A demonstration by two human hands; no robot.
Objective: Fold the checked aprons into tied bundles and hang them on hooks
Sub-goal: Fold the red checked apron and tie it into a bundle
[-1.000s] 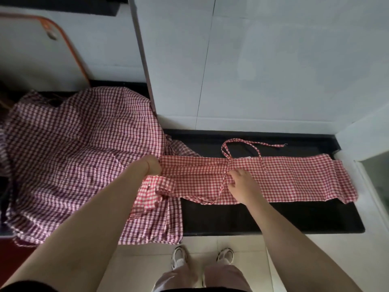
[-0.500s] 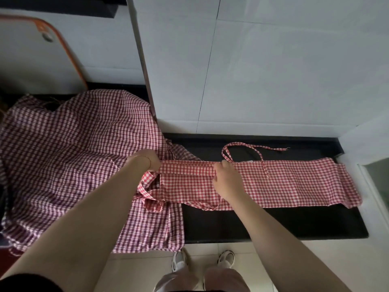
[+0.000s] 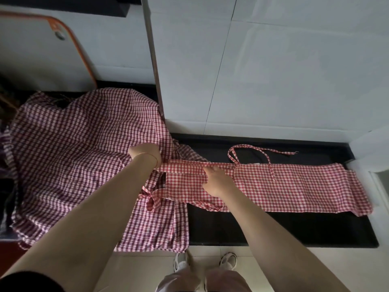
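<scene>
A red-checked apron lies folded into a long strip across the black counter, its strap loop trailing behind it. My left hand grips the strip's left end, lifted a little over the pile. My right hand pinches the strip's top fold near the middle. A knotted strap hangs below the left end. To the left, a heap of darker checked aprons spreads over the counter and droops over its front edge.
White tiled wall rises right behind the counter, with a projecting corner edge above the pile. An orange-rimmed white board leans at the back left. My shoes stand on the pale floor below the counter's front edge.
My right hand slid left along the strip and now pinches its top fold. My left hand lifted the left end back and up. The folded strip narrowed there.
</scene>
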